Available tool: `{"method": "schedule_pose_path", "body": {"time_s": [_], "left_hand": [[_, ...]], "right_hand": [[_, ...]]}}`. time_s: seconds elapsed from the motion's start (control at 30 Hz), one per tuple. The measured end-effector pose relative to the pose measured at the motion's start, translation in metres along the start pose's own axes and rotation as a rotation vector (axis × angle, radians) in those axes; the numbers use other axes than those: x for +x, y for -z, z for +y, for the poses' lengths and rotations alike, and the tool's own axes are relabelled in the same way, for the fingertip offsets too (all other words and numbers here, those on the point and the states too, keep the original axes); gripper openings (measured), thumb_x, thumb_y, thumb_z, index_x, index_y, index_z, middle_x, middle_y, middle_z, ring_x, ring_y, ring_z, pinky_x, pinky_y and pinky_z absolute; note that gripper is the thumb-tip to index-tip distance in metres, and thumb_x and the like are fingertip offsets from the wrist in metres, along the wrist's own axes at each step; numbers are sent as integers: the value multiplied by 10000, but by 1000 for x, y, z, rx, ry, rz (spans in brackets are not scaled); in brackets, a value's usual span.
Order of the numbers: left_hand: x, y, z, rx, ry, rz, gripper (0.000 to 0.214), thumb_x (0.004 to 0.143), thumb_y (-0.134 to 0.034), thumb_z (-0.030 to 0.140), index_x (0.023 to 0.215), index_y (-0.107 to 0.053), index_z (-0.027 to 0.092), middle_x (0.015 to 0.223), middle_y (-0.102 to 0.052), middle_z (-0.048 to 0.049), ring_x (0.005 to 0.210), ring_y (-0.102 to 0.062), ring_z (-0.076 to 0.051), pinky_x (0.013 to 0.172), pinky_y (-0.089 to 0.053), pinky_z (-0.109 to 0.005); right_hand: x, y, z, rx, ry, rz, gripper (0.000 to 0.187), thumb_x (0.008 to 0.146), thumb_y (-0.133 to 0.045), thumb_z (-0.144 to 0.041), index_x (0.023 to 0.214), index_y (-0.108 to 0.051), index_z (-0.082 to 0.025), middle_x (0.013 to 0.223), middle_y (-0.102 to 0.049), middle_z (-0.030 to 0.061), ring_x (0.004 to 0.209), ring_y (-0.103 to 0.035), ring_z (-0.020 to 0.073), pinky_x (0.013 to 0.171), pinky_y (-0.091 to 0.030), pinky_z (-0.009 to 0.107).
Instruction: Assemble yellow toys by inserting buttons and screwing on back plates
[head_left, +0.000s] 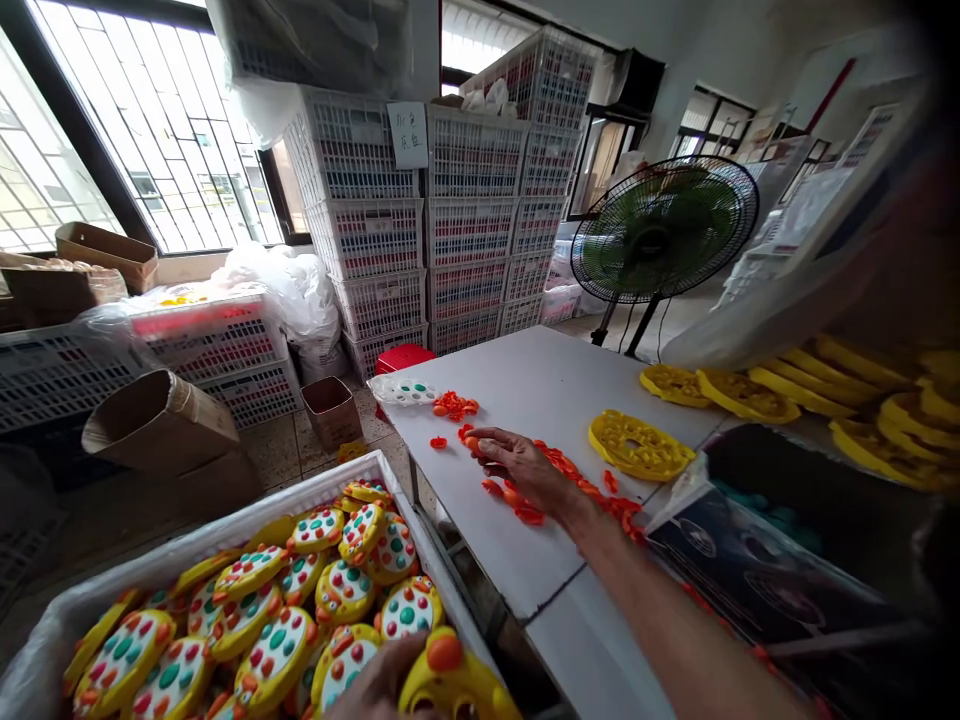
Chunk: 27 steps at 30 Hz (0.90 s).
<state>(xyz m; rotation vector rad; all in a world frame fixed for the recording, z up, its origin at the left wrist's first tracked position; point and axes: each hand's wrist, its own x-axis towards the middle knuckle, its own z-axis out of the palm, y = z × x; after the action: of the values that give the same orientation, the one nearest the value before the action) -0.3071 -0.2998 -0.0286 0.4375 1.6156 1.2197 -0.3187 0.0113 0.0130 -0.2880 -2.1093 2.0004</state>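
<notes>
My left hand (pixel 381 682), partly cut off by the bottom edge, grips a yellow plastic toy shell (pixel 480 690) with a round orange knob on top. My right hand (pixel 525 467) reaches over the white table, its fingers curled around a small orange plastic piece (pixel 473 444). More orange pieces (pixel 454 405) lie beyond the fingertips, and others (pixel 559 460) are spread beneath and beside the wrist. Below my left arm's side, a white crate (pixel 225 545) holds many yellow toys (pixel 277 645) with white tops and red and green bumps.
A white tray with green bumps (pixel 403 391) lies at the table's far left corner. One yellow shell (pixel 640 445) rests on the table; stacked ones (pixel 817 380) sit at right beside a dark box (pixel 750 560). A fan (pixel 664 230) and stacked crates (pixel 472 160) stand behind.
</notes>
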Motion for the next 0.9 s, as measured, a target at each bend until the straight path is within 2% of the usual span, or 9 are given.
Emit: {"method": "schedule_pose_path", "body": {"time_s": [0.03, 0.13, 0.2, 0.3, 0.43, 0.53, 0.7, 0.8, 0.9], "left_hand": [[1, -1, 8, -26, -38, -4, 561, 627, -871, 396, 1162, -721, 315, 1169, -746, -12, 1090, -667, -309, 906, -554, -368], [5, -3, 27, -151, -137, -70, 552, 687, -840, 456, 1148, -697, 191, 1014, -751, -77, 905, -698, -277, 735, -580, -340], [7, -5, 33, -215, -167, -69, 517, 707, -846, 427, 1125, -685, 170, 955, -746, -76, 838, -703, -249, 690, -572, -314], [7, -7, 35, -237, -179, -106, 480, 733, -852, 385, 1128, -687, 168, 969, -754, -76, 844, -719, -240, 729, -574, -315], [7, -10, 33, -261, -196, -152, 502, 750, -848, 352, 1192, -691, 172, 1007, -766, -79, 878, -723, -246, 744, -581, -315], [11, -14, 29, -362, -206, -38, 495, 758, -849, 328, 1196, -676, 175, 1010, -777, -81, 807, -728, -219, 698, -576, -289], [18, -21, 25, -761, -198, 228, 399, 766, -825, 238, 1112, -652, 139, 923, -794, -101, 773, -764, -244, 692, -609, -313], [24, -22, 29, -1005, -202, 378, 340, 805, -746, 109, 1131, -650, 127, 900, -801, -89, 808, -781, -242, 760, -631, -327], [31, -23, 35, -1097, -248, 426, 300, 866, -635, 44, 1156, -648, 123, 874, -806, -67, 836, -786, -210, 829, -627, -300]], "right_hand": [[-12, -2, -5, 11, -16, -16, 484, 862, -685, -558, 1182, -717, -195, 994, -731, 44, 823, -634, 139, 778, -526, 287], [-51, -10, -21, -2, -53, -82, 399, 806, -766, -515, 1047, -771, -197, 860, -704, 14, 748, -579, 130, 723, -494, 272], [-78, -17, -28, -48, -70, -141, 350, 823, -757, -500, 1009, -785, -205, 821, -689, 7, 743, -563, 138, 711, -487, 275], [-109, -29, -32, -67, -119, -194, 345, 833, -752, -504, 1020, -782, -214, 903, -717, 22, 797, -590, 160, 724, -493, 284], [-131, -40, -27, 42, -184, -161, 341, 804, -802, -466, 1037, -772, -218, 961, -737, 22, 902, -632, 185, 789, -498, 288], [-140, -42, -20, 137, -207, -45, 347, 800, -815, -466, 1029, -768, -210, 966, -740, 20, 911, -636, 175, 807, -499, 282], [-152, -39, -6, 293, -181, 236, 400, 780, -832, -507, 1021, -760, -196, 889, -741, 21, 790, -615, 136, 751, -501, 265], [-160, -44, 6, 335, -177, 354, 426, 771, -826, -546, 970, -755, -177, 863, -747, 41, 754, -618, 140, 713, -496, 270], [-171, -59, 18, 346, -242, 430, 490, 752, -809, -612, 969, -744, -177, 876, -753, 55, 763, -630, 157, 670, -486, 268]]}}
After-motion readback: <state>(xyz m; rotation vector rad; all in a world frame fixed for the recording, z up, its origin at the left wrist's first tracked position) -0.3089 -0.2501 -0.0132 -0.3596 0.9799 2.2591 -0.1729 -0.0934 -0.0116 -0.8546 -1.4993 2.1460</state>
